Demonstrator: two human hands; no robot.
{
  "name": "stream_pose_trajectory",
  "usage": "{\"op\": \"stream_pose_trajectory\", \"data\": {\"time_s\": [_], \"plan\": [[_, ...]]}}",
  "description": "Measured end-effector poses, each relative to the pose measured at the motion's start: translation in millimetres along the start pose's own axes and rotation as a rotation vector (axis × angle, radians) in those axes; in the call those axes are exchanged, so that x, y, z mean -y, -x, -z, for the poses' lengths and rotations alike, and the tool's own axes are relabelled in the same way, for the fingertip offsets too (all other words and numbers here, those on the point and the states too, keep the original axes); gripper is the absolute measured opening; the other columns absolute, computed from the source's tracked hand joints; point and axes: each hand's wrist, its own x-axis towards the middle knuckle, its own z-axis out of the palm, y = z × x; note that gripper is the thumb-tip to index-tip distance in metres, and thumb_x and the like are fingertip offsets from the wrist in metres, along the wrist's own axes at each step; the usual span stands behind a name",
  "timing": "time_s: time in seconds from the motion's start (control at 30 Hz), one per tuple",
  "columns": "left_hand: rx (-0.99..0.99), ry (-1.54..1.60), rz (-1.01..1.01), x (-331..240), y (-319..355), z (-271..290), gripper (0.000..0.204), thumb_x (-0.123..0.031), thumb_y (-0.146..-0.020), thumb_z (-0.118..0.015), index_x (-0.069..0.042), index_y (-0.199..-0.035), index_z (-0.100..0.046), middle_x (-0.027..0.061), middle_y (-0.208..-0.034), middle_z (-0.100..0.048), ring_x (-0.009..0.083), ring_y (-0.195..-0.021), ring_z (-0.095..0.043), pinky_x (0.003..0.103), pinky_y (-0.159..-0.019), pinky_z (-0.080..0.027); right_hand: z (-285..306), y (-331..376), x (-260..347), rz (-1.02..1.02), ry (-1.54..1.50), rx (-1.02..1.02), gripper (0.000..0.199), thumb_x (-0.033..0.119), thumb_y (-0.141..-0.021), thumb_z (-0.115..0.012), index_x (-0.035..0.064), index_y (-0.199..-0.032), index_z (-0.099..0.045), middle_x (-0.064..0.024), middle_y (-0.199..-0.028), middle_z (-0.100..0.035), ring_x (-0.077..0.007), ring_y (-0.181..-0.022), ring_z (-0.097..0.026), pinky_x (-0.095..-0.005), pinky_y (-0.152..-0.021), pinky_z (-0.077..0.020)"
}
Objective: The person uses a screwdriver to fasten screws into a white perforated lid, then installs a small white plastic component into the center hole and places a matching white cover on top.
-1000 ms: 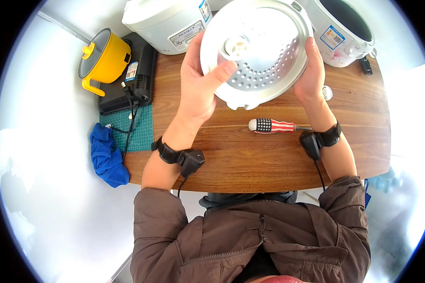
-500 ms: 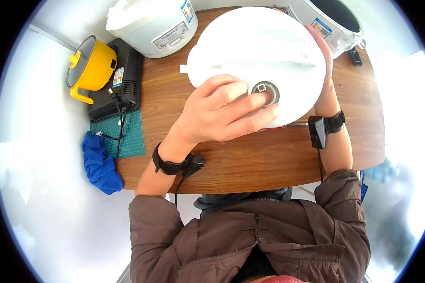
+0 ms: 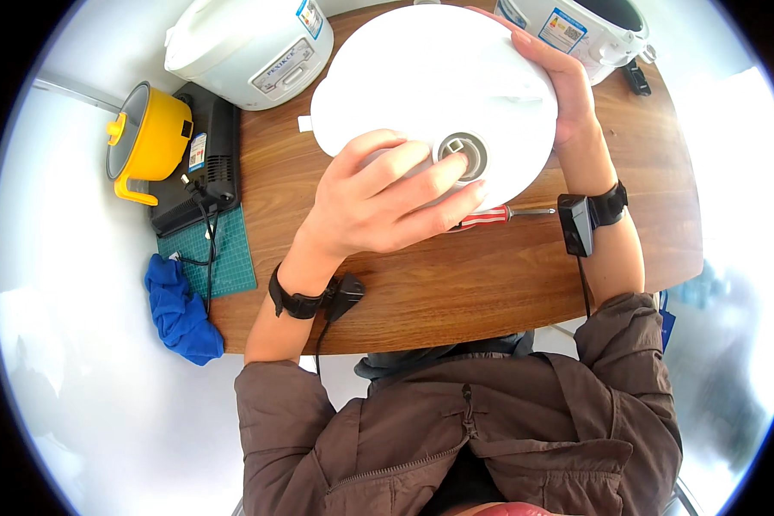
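A large white rice cooker lid is held up over the table, its smooth outer face toward me. My right hand is wrapped round its right edge, the fingertips partly hidden behind it. My left hand lies over the lid's near part with bent fingers, one fingertip inside the round grey steam vent. The left thumb is hidden, apparently beneath the lid. Just below the lid's near edge lies a screwdriver with a red-and-white handle, its shaft toward the right.
On the wooden table stand a closed white rice cooker at the back left and an open white cooker body at the back right. A yellow pot, black device, green mat and blue cloth are at left.
The view has shifted, and the lid sits slightly farther left in it. More of my right hand shows on the rim. The screwdriver's handle has come into sight below the lid.
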Motion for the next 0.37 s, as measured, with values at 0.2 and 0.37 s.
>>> {"op": "stream_pose_trajectory", "data": {"time_s": [0.2,0.37], "plan": [[-0.04,0.061,0.054,6.4,2.4,-0.1,0.043,-0.018,-0.08,-0.082,-0.031,-0.119,-0.072,-0.0021,-0.121,-0.063,0.0177,-0.104,-0.059,0.036,-0.092,-0.049,18.1,-6.5,-2.5,0.027,0.024,-0.019,0.062,0.022,-0.097,-0.061,0.0003,-0.153,-0.042,-0.0212,-0.144,-0.057,-0.0286,-0.127,-0.061,-0.0391,-0.108,-0.0498],[-0.01,0.032,0.207,21.0,8.1,-0.4,0.063,-0.014,-0.076,-0.086,-0.024,-0.135,-0.066,0.0055,-0.137,-0.053,0.0223,-0.127,-0.045,0.047,-0.107,-0.038,45.5,-6.6,-7.7,0.134,0.195,-0.207,0.066,0.035,-0.095,-0.071,0.0054,-0.15,-0.051,-0.0153,-0.141,-0.061,-0.0231,-0.125,-0.065,-0.0344,-0.093,-0.0608]]}}
